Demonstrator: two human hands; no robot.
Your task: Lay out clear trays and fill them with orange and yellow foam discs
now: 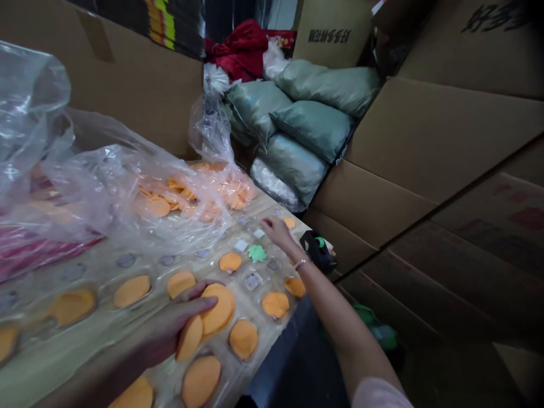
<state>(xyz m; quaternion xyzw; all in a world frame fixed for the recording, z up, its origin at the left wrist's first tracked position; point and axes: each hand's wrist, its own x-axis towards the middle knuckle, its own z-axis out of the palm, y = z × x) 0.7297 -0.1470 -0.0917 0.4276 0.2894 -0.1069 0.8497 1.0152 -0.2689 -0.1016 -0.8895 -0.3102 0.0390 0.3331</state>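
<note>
My left hand [170, 328] grips a small stack of orange foam discs [215, 314] just above a clear plastic blister tray [255, 249] on the table. Several of the tray's round pockets hold one orange disc each [275, 304]. My right hand [278, 231] reaches to the tray's far end, fingers spread, touching the tray beside an orange disc [289, 222]. It holds nothing. A green leaf-shaped piece [257, 253] and small grey and white pieces [241, 245] lie in the smaller pockets between the hands.
A clear plastic bag [127, 187] with many loose orange discs lies at the tray's far side. A black tape dispenser [317, 249] sits at the table's right edge. Cardboard boxes [425, 141] and grey-green sacks [314, 124] stand behind and to the right.
</note>
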